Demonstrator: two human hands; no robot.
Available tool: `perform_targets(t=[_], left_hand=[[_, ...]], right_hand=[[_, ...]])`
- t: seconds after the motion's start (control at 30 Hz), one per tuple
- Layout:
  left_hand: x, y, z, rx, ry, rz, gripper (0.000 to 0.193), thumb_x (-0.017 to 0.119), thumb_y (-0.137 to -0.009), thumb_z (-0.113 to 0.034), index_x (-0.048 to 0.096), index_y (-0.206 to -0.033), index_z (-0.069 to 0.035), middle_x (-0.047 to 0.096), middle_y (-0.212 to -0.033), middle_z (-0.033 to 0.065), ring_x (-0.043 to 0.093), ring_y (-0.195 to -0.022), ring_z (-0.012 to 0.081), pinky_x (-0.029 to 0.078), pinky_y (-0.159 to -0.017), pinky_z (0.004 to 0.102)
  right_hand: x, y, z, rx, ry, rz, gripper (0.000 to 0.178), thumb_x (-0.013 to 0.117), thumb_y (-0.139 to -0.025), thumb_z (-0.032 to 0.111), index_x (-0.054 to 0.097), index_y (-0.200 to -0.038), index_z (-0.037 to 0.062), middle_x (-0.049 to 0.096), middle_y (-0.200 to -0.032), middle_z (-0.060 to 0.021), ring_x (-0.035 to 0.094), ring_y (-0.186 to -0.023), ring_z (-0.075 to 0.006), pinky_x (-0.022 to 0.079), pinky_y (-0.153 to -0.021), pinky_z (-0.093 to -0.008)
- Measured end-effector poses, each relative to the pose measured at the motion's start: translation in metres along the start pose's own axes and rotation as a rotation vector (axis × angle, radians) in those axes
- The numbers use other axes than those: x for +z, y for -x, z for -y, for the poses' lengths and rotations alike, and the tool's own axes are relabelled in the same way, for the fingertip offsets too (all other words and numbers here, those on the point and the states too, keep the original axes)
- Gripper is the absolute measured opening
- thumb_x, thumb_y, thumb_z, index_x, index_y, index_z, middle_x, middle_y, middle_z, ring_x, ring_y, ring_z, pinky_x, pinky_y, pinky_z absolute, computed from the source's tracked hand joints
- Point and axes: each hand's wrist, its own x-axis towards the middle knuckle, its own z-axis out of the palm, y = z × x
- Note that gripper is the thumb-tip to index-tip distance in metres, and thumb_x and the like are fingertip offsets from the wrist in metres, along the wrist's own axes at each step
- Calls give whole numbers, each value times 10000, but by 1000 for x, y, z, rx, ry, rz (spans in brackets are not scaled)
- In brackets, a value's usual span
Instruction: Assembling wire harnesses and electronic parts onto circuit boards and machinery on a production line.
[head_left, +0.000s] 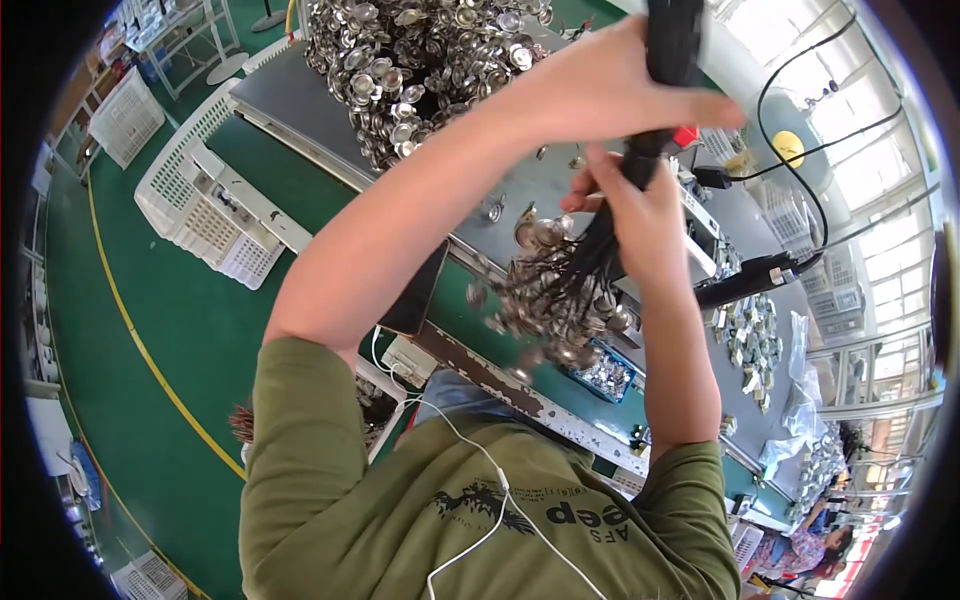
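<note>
Left hand (630,88) above right hand (648,215), both clamped around a bundle of black cables (648,148), apparently keeping strands together, while silver discs (548,300) dangle over the near edge of the worktop (300,95). A heap of similar discs (400,75) covers its left end; a blue tray (627,386) sits near its front edge, perhaps for easy reach.

I see black cables (675,45) ending in silver caps (540,234), a blue tray (624,387) by the grey table's (300,100) near edge, and green floor (200,340) striped yellow.
</note>
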Motion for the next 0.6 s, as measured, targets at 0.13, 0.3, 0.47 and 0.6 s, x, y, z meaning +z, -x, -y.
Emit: perform_targets(t=[0.13,0.3,0.47,0.6], left_hand=[[8,-7,14,17,897,84,377,659,-932,-405,585,-891,-37,545,-691,4,535,-606,102,440,-557,268],[-11,5,-10,3,1225,276,268,487,-1033,-333,543,-1143,-96,362,-606,-49,332,-454,63,323,-436,235],[-23,6,-5,-65,1220,214,261,471,-1037,-349,549,-1103,-109,350,-595,-52,319,-452,62,315,-432,234],[-21,0,9,160,906,8,276,526,-1015,-360,496,-894,-113,333,-587,-50,327,-460,67,313,-436,237]], right_hand=[[3,-2,-6,-177,164,45,320,628,-961,220,529,-1151,-18,649,-893,-73,651,-779,-142,510,-741,-276],[-46,-16,-3,-168,135,475,315,608,-977,167,569,-1226,-21,630,-1055,-43,585,-929,-98,464,-834,-232],[-54,-12,22,-374,395,327,221,627,-951,107,637,-1135,-16,621,-931,-16,538,-751,-69,443,-668,-216],[-16,42,19,-379,566,116,170,636,-918,77,668,-1078,28,666,-804,-84,623,-669,-103,502,-620,-268]])
